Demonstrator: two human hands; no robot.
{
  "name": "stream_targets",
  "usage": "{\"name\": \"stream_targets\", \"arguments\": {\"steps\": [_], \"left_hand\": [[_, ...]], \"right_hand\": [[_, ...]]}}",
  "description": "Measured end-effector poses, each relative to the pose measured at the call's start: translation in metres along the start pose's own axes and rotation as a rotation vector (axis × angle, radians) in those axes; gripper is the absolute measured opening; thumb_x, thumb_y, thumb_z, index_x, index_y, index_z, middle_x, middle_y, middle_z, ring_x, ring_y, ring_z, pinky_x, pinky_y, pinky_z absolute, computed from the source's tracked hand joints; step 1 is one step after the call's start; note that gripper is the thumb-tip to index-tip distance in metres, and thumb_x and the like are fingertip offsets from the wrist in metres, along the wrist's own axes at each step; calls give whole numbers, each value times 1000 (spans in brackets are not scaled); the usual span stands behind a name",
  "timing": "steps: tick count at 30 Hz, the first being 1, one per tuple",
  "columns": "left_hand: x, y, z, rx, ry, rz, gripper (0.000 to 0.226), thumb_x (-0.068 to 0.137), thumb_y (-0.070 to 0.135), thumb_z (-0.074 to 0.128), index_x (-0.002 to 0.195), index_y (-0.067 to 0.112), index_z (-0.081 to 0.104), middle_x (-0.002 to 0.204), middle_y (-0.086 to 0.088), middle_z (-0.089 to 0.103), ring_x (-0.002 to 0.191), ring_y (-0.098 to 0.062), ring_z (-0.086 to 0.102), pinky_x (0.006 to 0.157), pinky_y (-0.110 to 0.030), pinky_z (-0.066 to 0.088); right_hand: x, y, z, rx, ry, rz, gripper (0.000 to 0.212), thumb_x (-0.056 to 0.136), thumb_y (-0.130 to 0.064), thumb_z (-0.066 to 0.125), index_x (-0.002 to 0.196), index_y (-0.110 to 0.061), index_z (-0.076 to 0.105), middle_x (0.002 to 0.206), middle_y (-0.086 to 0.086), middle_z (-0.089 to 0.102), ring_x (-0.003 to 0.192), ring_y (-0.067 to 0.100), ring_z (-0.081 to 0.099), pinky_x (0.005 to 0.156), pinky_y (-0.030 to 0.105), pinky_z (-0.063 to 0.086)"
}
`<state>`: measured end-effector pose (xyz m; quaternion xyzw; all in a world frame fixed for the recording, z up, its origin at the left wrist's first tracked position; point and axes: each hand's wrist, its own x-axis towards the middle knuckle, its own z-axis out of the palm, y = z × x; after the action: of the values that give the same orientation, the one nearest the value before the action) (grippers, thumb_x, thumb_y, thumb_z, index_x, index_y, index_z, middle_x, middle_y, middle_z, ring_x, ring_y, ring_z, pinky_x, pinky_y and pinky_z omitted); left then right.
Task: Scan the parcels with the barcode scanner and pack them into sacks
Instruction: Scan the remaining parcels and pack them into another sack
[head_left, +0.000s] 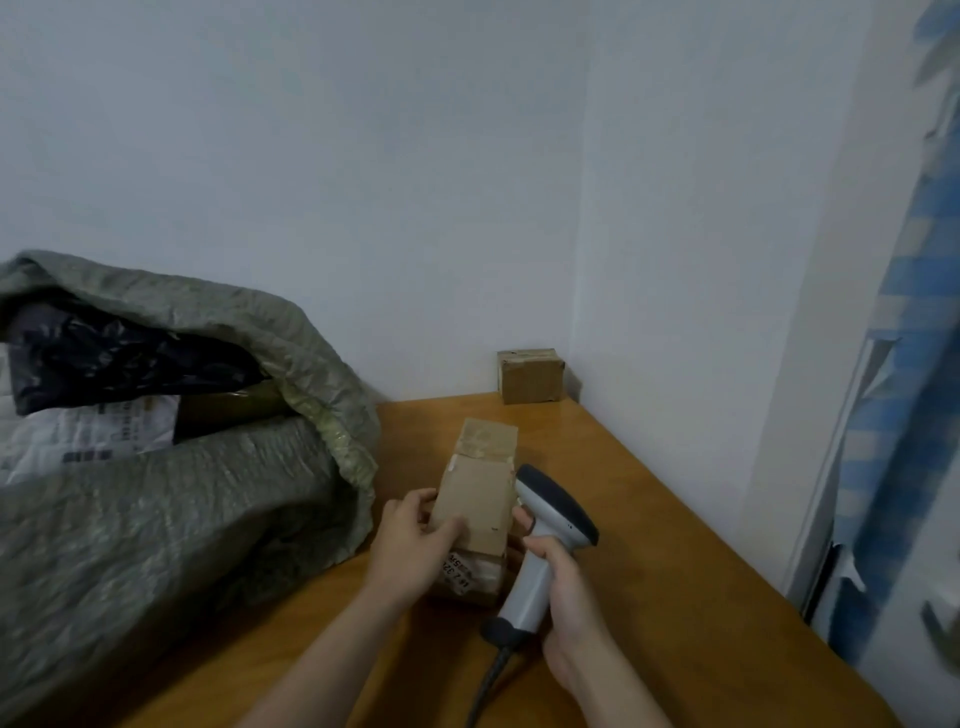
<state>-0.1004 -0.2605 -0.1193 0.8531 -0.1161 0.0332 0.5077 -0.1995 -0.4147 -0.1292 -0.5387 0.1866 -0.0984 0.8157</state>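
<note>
Left hand (415, 540) grips the box (480, 499) just right of the sack (208, 493); right hand (563, 587) is clamped round the scanner (550, 525) handle, beyond the box from the sack. Likely best: turn the printed label (460, 569) squarely toward the scanner head.

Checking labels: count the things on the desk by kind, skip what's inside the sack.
Cardboard boxes: 2 (held box in left hand, corner box)
Barcode scanner: 1 (in right hand)
Sack: 1
Total: 4
</note>
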Motion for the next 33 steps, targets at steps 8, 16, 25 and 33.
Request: {"name": "stream_targets", "arguments": {"steps": [8,16,25,33], "left_hand": [[-56,-20,-4,-341,25,-3,37,104,45,54,140,39,49,123,16,64,106,-3,66,82,-25,55],[-65,-23,-7,-501,36,30,41,100,47,56,140,41,49,131,12,61,114,-7,63,87,-29,56],[-68,-27,-11,-495,79,101,50,98,22,66,137,48,49,138,20,54,131,-7,51,103,-42,52],[-66,-28,-11,-308,163,155,78,88,-3,73,147,39,43,138,28,49,129,11,43,103,-28,45]], "right_hand": [[-24,20,13,55,46,-33,28,90,-19,66,117,-19,71,114,10,73,106,29,67,89,43,55],[-33,20,11,83,30,-88,42,81,-24,71,122,-19,73,117,7,74,110,25,67,88,39,53],[-37,18,11,111,-22,-123,47,67,-35,71,113,-30,77,116,-2,76,117,21,65,110,48,45],[-28,28,7,86,-10,-51,69,58,-35,80,123,-19,66,117,7,71,112,31,66,103,51,50]]}}
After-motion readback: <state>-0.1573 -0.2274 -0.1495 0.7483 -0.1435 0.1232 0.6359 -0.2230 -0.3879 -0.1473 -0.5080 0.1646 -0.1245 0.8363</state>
